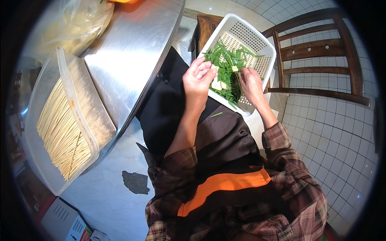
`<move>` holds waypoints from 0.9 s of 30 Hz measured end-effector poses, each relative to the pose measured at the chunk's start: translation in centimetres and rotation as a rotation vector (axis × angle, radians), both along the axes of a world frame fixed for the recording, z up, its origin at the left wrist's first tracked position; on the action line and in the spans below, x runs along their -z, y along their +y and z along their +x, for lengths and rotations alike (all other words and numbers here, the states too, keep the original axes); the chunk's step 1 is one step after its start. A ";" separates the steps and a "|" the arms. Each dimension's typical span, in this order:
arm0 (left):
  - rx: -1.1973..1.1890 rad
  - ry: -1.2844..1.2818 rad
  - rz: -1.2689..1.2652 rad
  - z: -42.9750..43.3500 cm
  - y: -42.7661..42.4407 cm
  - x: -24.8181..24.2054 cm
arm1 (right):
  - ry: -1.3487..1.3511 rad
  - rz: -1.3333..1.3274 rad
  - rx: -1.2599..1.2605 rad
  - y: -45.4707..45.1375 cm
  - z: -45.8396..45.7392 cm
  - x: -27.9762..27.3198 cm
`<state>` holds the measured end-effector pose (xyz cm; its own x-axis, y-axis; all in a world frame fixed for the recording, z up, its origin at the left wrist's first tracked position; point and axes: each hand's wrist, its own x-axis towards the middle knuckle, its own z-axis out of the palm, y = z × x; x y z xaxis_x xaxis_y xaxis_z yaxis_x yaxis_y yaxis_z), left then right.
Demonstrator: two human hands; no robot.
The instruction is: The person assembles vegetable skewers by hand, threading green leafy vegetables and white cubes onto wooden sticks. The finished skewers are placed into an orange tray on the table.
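A white plastic basket (250, 33) with perforated walls stands tilted before me, holding cut green leafy stalks (226, 55). Over its near left side, my left hand (197, 73) pinches a pale yellow food piece (215, 68) between thumb and fingers. Pale pieces (219, 85), perhaps tofu skin, rest on the greens just below it. My right hand (251, 82) is inside the basket's right side, its fingertips closed around a thin bamboo skewer (231, 58). Another pale piece (235, 69) sits on that skewer beside the fingertips.
To my left, a clear plastic bin (80, 120) of bamboo skewers (61, 129) stands on a steel table (129, 39), near a plastic bag (81, 24) of pale food. A wooden chair (316, 51) stands at right. One green scrap (216, 114) lies on my apron (229, 129).
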<state>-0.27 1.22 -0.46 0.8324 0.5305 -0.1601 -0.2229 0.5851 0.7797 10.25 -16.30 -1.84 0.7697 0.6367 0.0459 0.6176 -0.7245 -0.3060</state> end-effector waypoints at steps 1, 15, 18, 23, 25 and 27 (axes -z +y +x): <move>-0.006 -0.047 -0.051 0.0 0.0 0.0 | -0.010 -0.065 0.032 -0.4 0.6 0.9; -0.024 -0.073 -0.320 -0.3 0.9 -1.1 | 0.480 0.429 0.174 -2.4 -1.7 -2.4; -0.033 -0.072 -0.306 -0.4 1.0 -1.1 | 0.501 0.459 0.102 -2.2 -3.3 -4.7; -0.057 -0.045 -0.280 -0.6 1.3 -0.9 | 0.479 0.500 0.010 -2.1 -4.4 -6.5; -0.053 -0.022 -0.270 -0.6 1.3 -0.7 | 0.470 0.490 -0.024 -2.2 -4.4 -6.7; -0.052 -0.031 -0.277 -0.6 1.3 -0.6 | 0.444 0.460 -0.052 -2.4 -4.4 -6.8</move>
<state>-0.86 2.53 0.19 0.8121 0.5119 -0.2802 -0.2791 0.7624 0.5838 5.86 -18.70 4.98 0.7469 0.6649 0.0071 0.3916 -0.4311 -0.8129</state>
